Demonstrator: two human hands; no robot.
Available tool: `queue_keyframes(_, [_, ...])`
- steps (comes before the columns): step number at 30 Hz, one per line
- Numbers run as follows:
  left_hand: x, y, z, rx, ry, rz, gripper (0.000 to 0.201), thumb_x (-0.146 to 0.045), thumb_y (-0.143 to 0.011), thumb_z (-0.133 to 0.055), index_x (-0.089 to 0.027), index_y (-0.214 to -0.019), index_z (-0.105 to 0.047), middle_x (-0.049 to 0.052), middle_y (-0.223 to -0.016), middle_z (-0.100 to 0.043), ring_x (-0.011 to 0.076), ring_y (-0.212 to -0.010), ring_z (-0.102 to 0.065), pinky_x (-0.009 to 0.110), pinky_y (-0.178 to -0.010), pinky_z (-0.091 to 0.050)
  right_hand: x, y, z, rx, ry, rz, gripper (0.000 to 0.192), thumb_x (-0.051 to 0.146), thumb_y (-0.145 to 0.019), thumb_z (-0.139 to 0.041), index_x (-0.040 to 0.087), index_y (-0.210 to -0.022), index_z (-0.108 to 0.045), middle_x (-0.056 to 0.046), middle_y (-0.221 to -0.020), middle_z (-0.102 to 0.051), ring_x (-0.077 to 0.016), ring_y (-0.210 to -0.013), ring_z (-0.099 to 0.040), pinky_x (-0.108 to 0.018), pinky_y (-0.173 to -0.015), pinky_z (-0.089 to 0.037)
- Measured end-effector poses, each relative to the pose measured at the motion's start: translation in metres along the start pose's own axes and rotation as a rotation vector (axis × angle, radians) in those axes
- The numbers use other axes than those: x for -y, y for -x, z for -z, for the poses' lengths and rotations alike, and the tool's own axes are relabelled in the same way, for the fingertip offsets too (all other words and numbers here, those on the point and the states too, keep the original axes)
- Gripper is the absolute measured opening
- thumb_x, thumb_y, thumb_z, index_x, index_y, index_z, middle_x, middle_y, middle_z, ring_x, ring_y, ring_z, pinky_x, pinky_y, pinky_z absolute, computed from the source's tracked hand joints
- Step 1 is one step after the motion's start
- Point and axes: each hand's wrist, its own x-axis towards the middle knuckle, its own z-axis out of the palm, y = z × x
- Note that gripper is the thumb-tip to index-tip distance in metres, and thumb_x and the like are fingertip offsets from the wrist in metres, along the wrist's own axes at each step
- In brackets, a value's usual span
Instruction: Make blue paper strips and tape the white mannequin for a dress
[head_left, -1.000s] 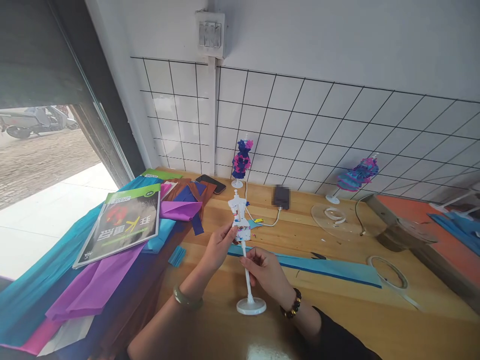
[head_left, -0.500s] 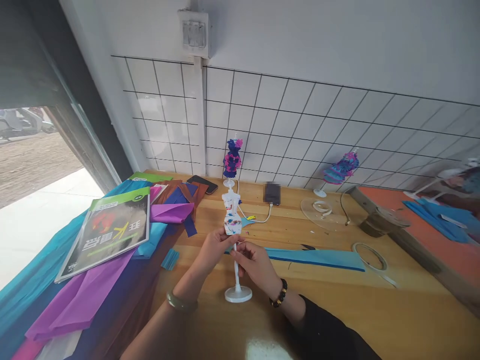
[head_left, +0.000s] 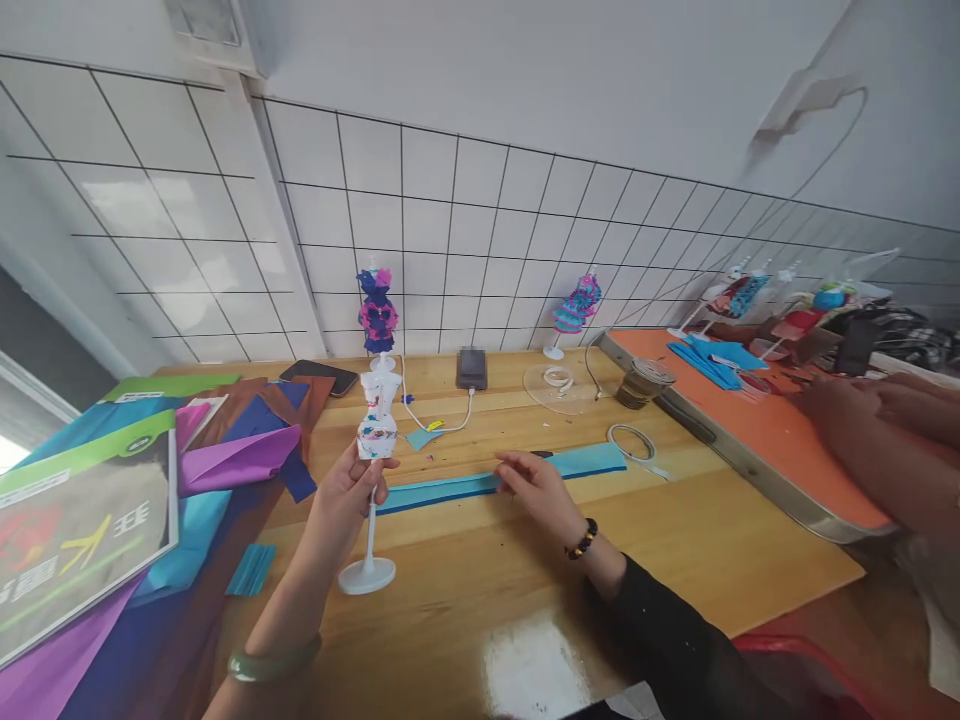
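My left hand [head_left: 351, 490] is closed around the thin stem of a small white dress-form mannequin [head_left: 377, 415], just under its torso. The torso is wrapped in white material with coloured specks, and its round base [head_left: 367, 576] points down toward the table. My right hand [head_left: 538, 490] is away from the mannequin, over a long blue strip [head_left: 585, 461] that lies across the table. Its fingers are loosely bent, with no object visible in them. Partly behind that hand, a small dark object [head_left: 541, 455] lies at the strip's edge.
A magazine [head_left: 90, 530] and coloured sheets [head_left: 240, 455] cover the left side. Dressed mannequins [head_left: 377, 315] stand along the tiled wall. A cabled black device [head_left: 472, 368], a tape roll [head_left: 632, 443] and a brown cup [head_left: 645, 384] lie farther back. Another person's arm [head_left: 870, 440] reaches over the orange table [head_left: 810, 440].
My right hand has let go of the mannequin's stem and moved right, over the blue strip. My left hand still holds the mannequin. The view has turned right, bringing another person's arm into sight.
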Motion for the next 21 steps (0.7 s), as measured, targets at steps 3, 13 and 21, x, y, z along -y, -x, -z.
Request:
queue_keyframes(3, [0.002, 0.0, -0.003, 0.019, 0.033, 0.023, 0.04, -0.029, -0.072, -0.065, -0.018, -0.107, -0.051, 0.004, -0.089, -0.06, 0.0056, -0.052, -0.04, 0.02, -0.05, -0.033, -0.027, -0.004, 0.048, -0.16, 0.177, -0.017, 0.039, 0.038, -0.083, -0.041, 0.013, -0.108, -0.056, -0.01, -0.09, -0.067, -0.0174, -0.072, -0.064, -0.033, -0.069, -0.051])
queue_keyframes(13, [0.009, -0.001, -0.004, -0.028, 0.135, 0.159, 0.039, -0.03, -0.062, -0.073, -0.013, -0.095, -0.062, -0.002, -0.059, -0.053, 0.0071, -0.052, -0.041, 0.019, -0.052, -0.036, -0.104, 0.018, 0.182, -0.452, 0.816, -0.141, 0.032, 0.013, -0.073, -0.043, 0.01, -0.096, -0.064, -0.021, -0.102, -0.063, -0.0308, -0.1, -0.054, -0.043, -0.086, -0.04])
queue_keyframes(21, [0.016, -0.001, -0.005, -0.042, 0.089, 0.209, 0.032, -0.035, -0.06, -0.074, -0.013, -0.083, -0.067, 0.002, -0.061, -0.061, 0.0096, -0.052, -0.047, 0.024, -0.055, -0.039, -0.129, 0.006, 0.196, -0.364, 0.91, -0.147, 0.019, 0.022, -0.076, -0.049, 0.017, -0.077, -0.067, -0.015, -0.097, -0.066, -0.0285, -0.102, -0.052, -0.04, -0.085, -0.039])
